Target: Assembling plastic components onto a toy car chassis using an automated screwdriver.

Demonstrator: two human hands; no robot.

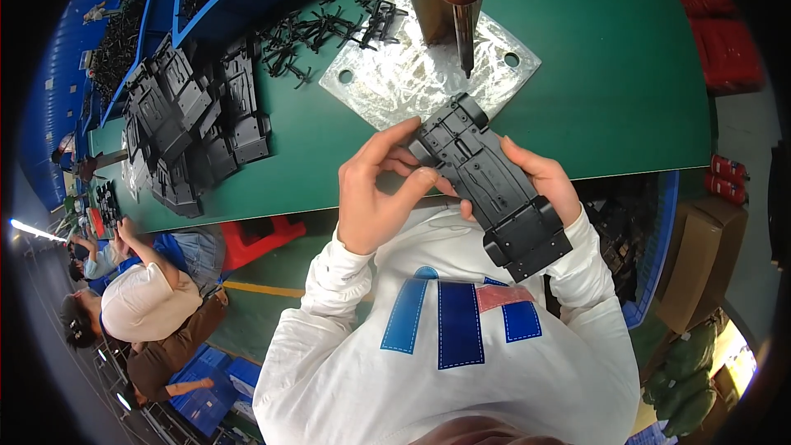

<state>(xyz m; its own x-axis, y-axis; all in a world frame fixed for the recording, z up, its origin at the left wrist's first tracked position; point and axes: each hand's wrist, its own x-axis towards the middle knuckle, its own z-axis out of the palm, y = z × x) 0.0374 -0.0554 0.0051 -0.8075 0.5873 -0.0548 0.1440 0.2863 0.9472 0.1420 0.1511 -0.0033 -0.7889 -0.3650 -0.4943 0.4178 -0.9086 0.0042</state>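
White shirt (577,354) nearest. Left hand (372,189) pinches chassis (497,185) edge; right hand (550,183) clasps opposite side. Completion unclear; plate pile (194,107) seemingly awaits work.

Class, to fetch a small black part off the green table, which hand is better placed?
Probably the left hand: it is nearer the loose small black parts, while the right hand supports the black molded plate from its other side.

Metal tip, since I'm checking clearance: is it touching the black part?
No, the silver plate shows between the metal tip and the black part.
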